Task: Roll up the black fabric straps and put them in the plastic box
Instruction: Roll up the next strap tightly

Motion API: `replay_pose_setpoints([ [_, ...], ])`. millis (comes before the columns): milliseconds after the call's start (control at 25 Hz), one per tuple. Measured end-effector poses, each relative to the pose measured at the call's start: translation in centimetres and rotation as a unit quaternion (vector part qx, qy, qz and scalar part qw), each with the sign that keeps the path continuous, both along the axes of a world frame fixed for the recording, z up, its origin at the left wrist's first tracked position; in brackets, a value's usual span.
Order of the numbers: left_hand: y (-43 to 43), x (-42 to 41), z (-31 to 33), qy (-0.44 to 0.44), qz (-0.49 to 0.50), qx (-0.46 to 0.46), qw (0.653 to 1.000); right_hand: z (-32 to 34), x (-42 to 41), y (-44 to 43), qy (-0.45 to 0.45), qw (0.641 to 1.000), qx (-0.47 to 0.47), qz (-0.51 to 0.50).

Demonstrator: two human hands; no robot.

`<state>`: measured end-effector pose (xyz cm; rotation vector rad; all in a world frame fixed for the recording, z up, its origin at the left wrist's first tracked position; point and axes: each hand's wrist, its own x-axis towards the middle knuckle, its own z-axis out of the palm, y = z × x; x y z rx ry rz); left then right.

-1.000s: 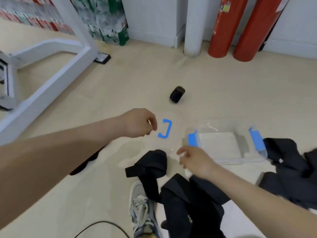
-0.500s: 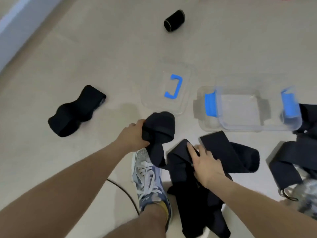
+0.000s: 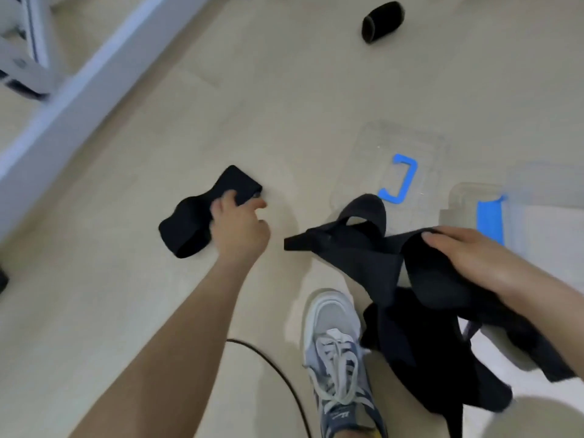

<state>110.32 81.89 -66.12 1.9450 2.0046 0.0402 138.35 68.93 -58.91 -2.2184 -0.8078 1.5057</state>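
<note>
While the left hand (image 3: 237, 226) curled its fingers over the pinched middle of a loose strap (image 3: 189, 226) on the floor (image 3: 284, 90), thumb sticking out, the right hand (image 3: 471, 254) gripped a tangled bundle (image 3: 373, 257) of more straps. The bundle was held up just short of the box (image 3: 537, 197). The box stood open, with its lid (image 3: 407, 147) flat on the floor just to its left. One finished roll (image 3: 382, 22) lay well apart up the floor, not in the box.

Step judged: gathering the strap for rolling.
- Best to bring the thumb under so the whole width lifts together.
- Take it by one end, not the middle, or it will fold double.
- Park the bundle first, since rolling wants both hands.
- Roll tight with edges flush, or it will likely spring loose.
- Keep clear of the shoe (image 3: 338, 349) and cable (image 3: 278, 371).

Hard to make out:
- The box was cut off at the right edge and washed out, so its contents could not be told.
- The number of straps in the bundle was unclear, and its lower ends were blurred.
- The left fingertips were mostly hidden.
- A dark object (image 3: 2, 279) at the left edge was cropped and could not be identified.
</note>
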Motion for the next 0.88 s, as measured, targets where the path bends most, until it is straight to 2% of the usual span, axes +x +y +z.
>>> replay_pose_setpoints([
  [80, 1.5, -5.3, -1.4, 0.123, 0.024, -0.097, 0.987, 1.7, -0.4, 1.2, -0.034, 0.998, -0.024, 0.046],
  [160, 1.3, -8.5, -2.8, 0.178, 0.069, -0.171, 0.967, 3.2, -0.5, 1.9, -0.025, 0.996, -0.064, 0.049],
  [240, 0.6, -9.4, -4.4, 0.243, 0.021, -0.116, 0.963, 4.9, -0.7, 2.1, 0.031, 0.994, -0.1, -0.01],
  [280, 0.5, -9.2, -4.5, 0.242, 0.021, -0.098, 0.965, 5.6, -0.8, 2.1, 0.073, 0.991, -0.099, -0.056],
  [320, 0.4, -8.8, -3.9, 0.205, 0.032, -0.088, 0.974, 6.4, -0.9, 1.9, 0.111, 0.985, -0.081, -0.107],
  [360, 0.5, -8.3, -3.4, 0.099, 0.085, -0.09, 0.987, 7.1, -1.0, 1.7, 0.134, 0.978, -0.059, -0.151],
  [400, 0.8, -7.8, -2.7, -0.076, 0.176, -0.107, 0.976, 7.6, -1.1, 1.5, 0.142, 0.972, -0.039, -0.185],
  [440, 0.6, -7.1, -1.1, -0.262, 0.246, -0.132, 0.924, 8.4, -1.1, 1.1, 0.138, 0.968, -0.021, -0.208],
  [480, 0.3, -6.5, 1.0, -0.405, 0.266, -0.151, 0.862, 9.3, -1.2, 0.6, 0.142, 0.964, -0.002, -0.225],
  [520, -0.2, -5.9, 3.3, -0.5, 0.247, -0.155, 0.815, 10.8, -1.3, 0.1, 0.152, 0.959, 0.016, -0.238],
  [560, -0.7, -5.5, 5.5, -0.542, 0.207, -0.147, 0.801, 12.3, -1.5, -0.5, 0.168, 0.954, 0.033, -0.248],
  [600, -1.4, -5.1, 7.8, -0.551, 0.164, -0.129, 0.808, 13.9, -1.6, -1.1, 0.188, 0.946, 0.053, -0.259],
  [720, -3.9, -3.3, 15.9, -0.519, 0.054, -0.066, 0.85, 19.4, -1.5, -4.0, 0.237, 0.912, 0.13, -0.308],
  [880, -7.7, -0.2, 26.8, -0.492, -0.117, -0.025, 0.862, 27.5, -1.9, -9.0, 0.263, 0.879, 0.233, -0.322],
])
